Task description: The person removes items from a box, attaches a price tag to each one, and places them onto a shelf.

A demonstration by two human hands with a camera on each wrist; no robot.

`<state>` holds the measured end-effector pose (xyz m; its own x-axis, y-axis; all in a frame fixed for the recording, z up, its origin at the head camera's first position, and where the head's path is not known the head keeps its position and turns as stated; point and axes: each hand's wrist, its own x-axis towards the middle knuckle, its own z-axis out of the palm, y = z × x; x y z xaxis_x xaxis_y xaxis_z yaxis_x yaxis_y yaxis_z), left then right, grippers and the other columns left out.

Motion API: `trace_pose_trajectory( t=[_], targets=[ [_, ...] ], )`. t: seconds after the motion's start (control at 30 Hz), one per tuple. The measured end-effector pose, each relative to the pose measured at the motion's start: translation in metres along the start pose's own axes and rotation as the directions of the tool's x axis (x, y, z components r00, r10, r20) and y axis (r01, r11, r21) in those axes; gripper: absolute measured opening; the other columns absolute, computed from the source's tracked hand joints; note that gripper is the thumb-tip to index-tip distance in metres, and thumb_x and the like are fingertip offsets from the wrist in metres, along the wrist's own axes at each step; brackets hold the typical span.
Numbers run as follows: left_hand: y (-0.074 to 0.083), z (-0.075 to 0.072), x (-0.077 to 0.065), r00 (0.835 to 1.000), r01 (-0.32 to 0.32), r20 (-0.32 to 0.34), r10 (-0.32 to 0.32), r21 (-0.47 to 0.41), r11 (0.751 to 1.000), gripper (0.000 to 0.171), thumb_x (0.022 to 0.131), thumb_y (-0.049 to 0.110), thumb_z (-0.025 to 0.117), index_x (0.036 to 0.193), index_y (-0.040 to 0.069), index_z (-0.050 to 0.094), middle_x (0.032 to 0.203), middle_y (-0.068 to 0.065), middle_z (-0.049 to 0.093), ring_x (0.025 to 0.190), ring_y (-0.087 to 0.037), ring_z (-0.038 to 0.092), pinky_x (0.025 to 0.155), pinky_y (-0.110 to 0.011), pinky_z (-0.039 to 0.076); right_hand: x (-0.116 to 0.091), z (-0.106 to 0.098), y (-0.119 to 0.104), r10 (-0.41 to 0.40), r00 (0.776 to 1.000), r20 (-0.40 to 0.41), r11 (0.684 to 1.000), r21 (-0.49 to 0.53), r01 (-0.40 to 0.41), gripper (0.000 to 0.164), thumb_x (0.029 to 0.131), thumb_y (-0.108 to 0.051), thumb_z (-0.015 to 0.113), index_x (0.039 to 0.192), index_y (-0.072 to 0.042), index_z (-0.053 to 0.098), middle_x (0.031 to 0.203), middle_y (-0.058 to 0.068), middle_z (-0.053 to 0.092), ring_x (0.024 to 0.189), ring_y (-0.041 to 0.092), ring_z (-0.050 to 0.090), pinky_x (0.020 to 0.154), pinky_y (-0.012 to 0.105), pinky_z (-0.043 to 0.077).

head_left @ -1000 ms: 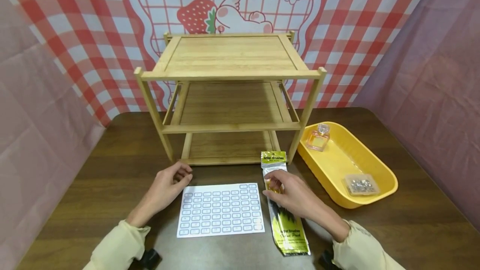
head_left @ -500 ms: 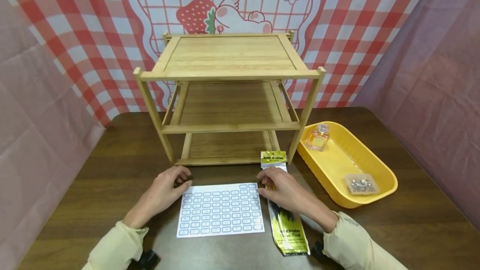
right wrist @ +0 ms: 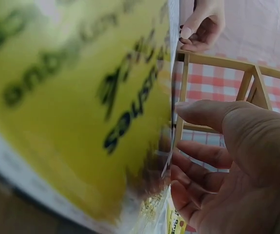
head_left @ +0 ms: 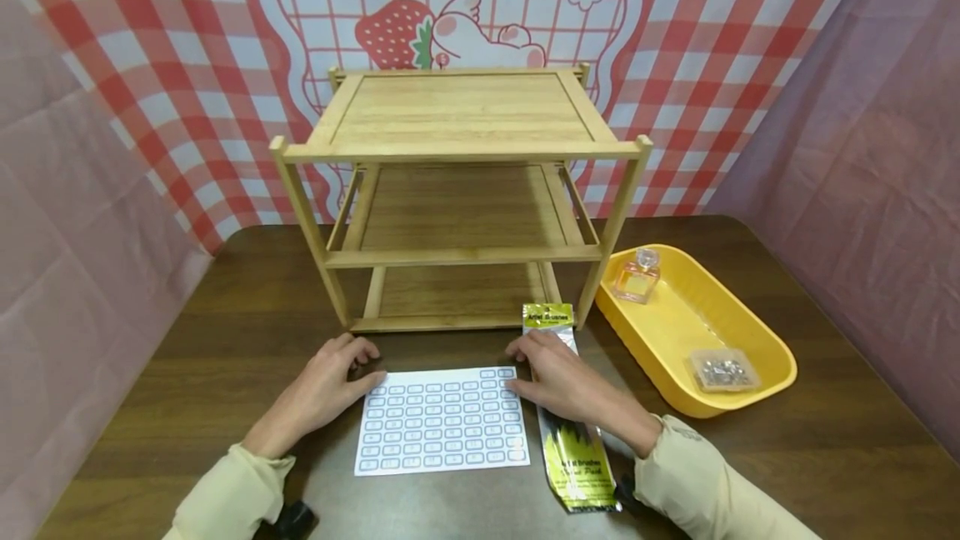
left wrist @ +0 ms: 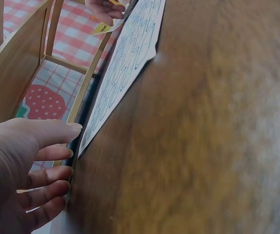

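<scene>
A white sheet (head_left: 442,423) printed with rows of small blue-framed labels lies on the table. My left hand (head_left: 318,390) is at its far left corner, thumb tip right at the corner and fingers loosely bent; the left wrist view shows this hand (left wrist: 13,165) with nothing in its grasp. A flat yellow and silver pack of artist brushes (head_left: 577,473) lies along the sheet's right side. Over its upper part is my right hand (head_left: 562,382), hiding some of it, with the thumb reaching the sheet's far right corner. Close to the right wrist camera, the brush pack (right wrist: 66,102) fills the left side.
Behind the sheet stands a three-tier wooden shelf (head_left: 461,257), its bottom front rail near the pack's top end. At the right sits a yellow tray (head_left: 697,332) holding a perfume bottle (head_left: 637,277) and a clear box of small metal pieces (head_left: 723,371). Checked cloth hangs behind.
My right hand has slid left across the brush pack until its thumb overlaps the sheet's corner. The left hand has shifted only slightly, its thumb now at the other corner. Sheet and pack stay put.
</scene>
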<state>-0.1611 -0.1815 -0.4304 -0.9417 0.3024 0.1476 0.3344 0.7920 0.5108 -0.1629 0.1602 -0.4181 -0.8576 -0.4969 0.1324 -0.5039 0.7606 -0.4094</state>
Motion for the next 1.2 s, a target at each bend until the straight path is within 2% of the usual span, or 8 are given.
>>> trace_pose_trajectory(
  t=[0.27,0.53,0.8,0.97,1.2],
  targets=[
    [0.002,0.000,0.001,0.998,0.047,0.040,-0.048,0.028,0.998,0.023,0.092,0.020,0.080,0.109,0.007,0.070,0.100,-0.007,0.060,0.097,-0.028,0.058,0.080,-0.047,0.052,0.003,0.001,-0.002,0.018,0.999,0.034,1.000,0.018,-0.019,0.038,0.089,-0.020,0.083,0.119,-0.002,0.068,0.108,0.008,0.064,0.106,0.028,0.059,0.090,0.046,0.052],
    [0.001,0.000,0.000,0.998,0.040,0.040,-0.041,0.036,0.999,0.023,0.090,0.021,0.082,0.106,0.008,0.070,0.100,-0.007,0.060,0.097,-0.028,0.058,0.080,-0.048,0.052,0.006,0.005,-0.001,0.015,0.999,0.049,1.000,0.007,-0.015,0.040,0.087,-0.020,0.085,0.118,-0.001,0.068,0.103,0.005,0.062,0.109,0.029,0.057,0.091,0.045,0.050],
    [-0.001,0.001,-0.002,0.999,-0.005,0.033,0.005,0.005,1.000,0.025,0.086,0.021,0.087,0.095,0.010,0.066,0.090,-0.001,0.055,0.088,-0.022,0.052,0.074,-0.039,0.045,0.009,0.004,-0.001,0.016,0.999,0.042,1.000,-0.013,-0.015,0.032,0.084,-0.020,0.087,0.106,-0.002,0.072,0.094,0.002,0.061,0.098,0.027,0.057,0.085,0.044,0.047],
    [-0.002,0.002,-0.001,0.999,-0.034,0.016,0.034,0.000,0.999,0.025,0.086,0.020,0.087,0.089,0.011,0.064,0.086,0.002,0.052,0.086,-0.020,0.049,0.074,-0.037,0.042,0.013,0.003,-0.003,0.045,0.997,0.065,0.999,0.003,-0.046,0.026,0.084,-0.018,0.087,0.099,-0.005,0.071,0.093,0.001,0.060,0.096,0.026,0.056,0.084,0.043,0.046],
    [-0.003,0.003,-0.001,0.999,-0.032,0.019,0.032,-0.010,0.999,0.024,0.086,0.019,0.086,0.087,0.012,0.063,0.086,0.002,0.052,0.089,-0.022,0.050,0.076,-0.038,0.042,0.015,0.000,-0.005,0.103,0.987,0.127,0.994,0.027,-0.107,0.025,0.086,-0.018,0.086,0.098,-0.008,0.067,0.092,-0.001,0.057,0.095,0.024,0.054,0.086,0.045,0.043]
  ],
)
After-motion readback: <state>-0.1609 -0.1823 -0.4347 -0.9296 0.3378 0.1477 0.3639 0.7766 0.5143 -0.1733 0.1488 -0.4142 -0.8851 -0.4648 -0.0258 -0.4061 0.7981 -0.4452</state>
